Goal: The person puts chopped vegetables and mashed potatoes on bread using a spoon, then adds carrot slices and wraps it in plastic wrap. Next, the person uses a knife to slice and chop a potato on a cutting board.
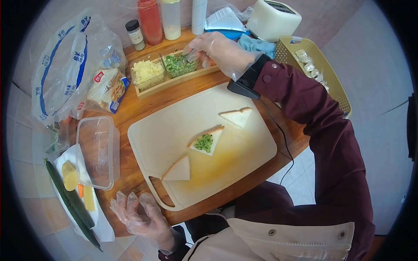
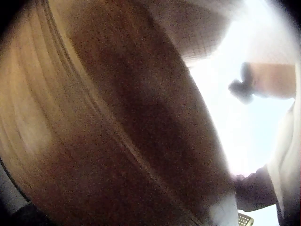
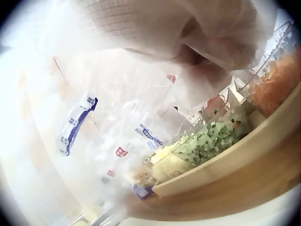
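Observation:
My right hand (image 1: 217, 51), in a clear plastic glove, is over the glass container of chopped green vegetable (image 1: 176, 65), its fingers pinching what looks like a small spoon (image 1: 188, 60) mostly hidden by them. In the right wrist view that hand (image 3: 207, 47) is blurred above the chopped greens (image 3: 214, 136). My gloved left hand (image 1: 141, 217) holds nothing, fingers loosely bent, by the table's front edge. Three bread triangles lie on the cutting board (image 1: 161, 126): a plain one (image 1: 237, 116), one topped with chopped greens (image 1: 209, 141), and another plain one (image 1: 178, 169).
Yellow mash (image 1: 147, 71) and shredded orange vegetable (image 3: 277, 87) flank the greens in a wooden tray (image 1: 174, 85). At left are a clear plastic box (image 1: 98, 174), cucumbers (image 1: 65, 195) and a bread bag (image 1: 109, 89). Bottles (image 1: 150, 24), a toaster (image 1: 272, 19) and a basket (image 1: 342, 98) stand behind.

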`<state>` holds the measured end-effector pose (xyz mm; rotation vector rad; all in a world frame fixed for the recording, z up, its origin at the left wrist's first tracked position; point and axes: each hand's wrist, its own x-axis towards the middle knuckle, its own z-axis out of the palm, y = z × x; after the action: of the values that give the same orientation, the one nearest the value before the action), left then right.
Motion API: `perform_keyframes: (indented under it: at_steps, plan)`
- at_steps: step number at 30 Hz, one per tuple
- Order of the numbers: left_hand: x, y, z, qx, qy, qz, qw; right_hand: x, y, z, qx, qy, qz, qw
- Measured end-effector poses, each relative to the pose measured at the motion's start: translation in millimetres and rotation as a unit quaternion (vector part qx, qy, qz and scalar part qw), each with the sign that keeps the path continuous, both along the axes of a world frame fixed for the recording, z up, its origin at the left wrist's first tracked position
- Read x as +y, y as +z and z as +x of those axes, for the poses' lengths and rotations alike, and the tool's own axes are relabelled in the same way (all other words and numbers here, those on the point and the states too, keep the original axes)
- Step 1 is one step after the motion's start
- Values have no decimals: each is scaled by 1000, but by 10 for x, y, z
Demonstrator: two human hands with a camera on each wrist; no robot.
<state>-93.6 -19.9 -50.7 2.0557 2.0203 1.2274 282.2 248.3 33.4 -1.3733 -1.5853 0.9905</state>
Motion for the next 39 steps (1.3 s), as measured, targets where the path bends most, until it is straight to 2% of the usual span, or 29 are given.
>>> perform_keyframes:
  at_steps: [6, 8, 10, 12, 14, 16, 18, 21, 23, 24, 26, 27, 28, 29, 30, 31, 32, 33, 35, 36, 38, 39]
  plan:
    - [15, 21, 17, 0, -2, 2, 1000, 37, -21, 54, 36, -21, -64, 997]
    - [14, -23, 19, -17, 1, 7, 1000, 28, 59, 23, 154, -84, -171, 970]
    - [21, -8, 15, -35, 1, 13, 999, 29, 56, 56, 163, -89, -168, 968]
    - [27, 65, 5, 55, -27, 8, 998, 23, 18, 96, 173, -94, -166, 966]
    - [24, 51, -14, 49, -31, 6, 998, 10, -22, 111, 200, -85, -118, 969]
    - [25, 25, -15, 44, -35, 5, 998, -18, -25, 145, 220, -82, -114, 965]
    - [28, -2, -3, -5, -44, 21, 999, -30, -30, 174, 240, -80, -109, 961]
    - [20, -44, -29, -5, -48, 24, 999, -36, -43, 237, 231, -115, -103, 961]
    - [42, -50, -61, 9, -74, 40, 996, -194, 23, 200, 262, -97, -92, 956]
    - [48, -69, -93, 26, -84, 54, 995, -332, 83, 198, 260, -119, -83, 955]
    - [54, -176, -186, 39, -105, 59, 992, -659, 205, 128, 338, -55, -111, 933]
    - [79, -272, -223, -9, -115, 64, 991, -848, 223, 135, 340, -68, -104, 932]
    - [101, -321, -266, -55, -121, 67, 989, -1037, 230, 142, 289, -52, -81, 953]
    - [123, -325, -314, -55, -142, 68, 986, -1215, 224, 138, 237, -34, -60, 969]
    - [119, -340, -352, -51, -148, 68, 985, -1384, 211, 127, 240, -39, -57, 968]
    - [104, -384, -392, -76, -112, 32, 990, -1553, 193, 122, 289, -49, -96, 951]
    - [99, -365, -380, -101, -74, -4, 992, -1707, 168, 121, 336, -57, -135, 930]
    - [72, -340, -349, -97, -77, -4, 992, -1847, 143, 125, 340, -60, -134, 929]
    - [19, -154, -157, -169, -66, -32, 983, -2080, 100, 135, 344, -69, -141, 926]
    - [5, -64, -116, -167, -64, -34, 983, -2163, 77, 126, 346, -68, -143, 925]
    - [-57, 144, -17, -104, -112, -34, 988, -2272, 33, 113, 369, -97, -132, 915]
    - [-64, 218, 62, -103, -97, -41, 989, -2300, 20, 123, 369, -87, -145, 914]
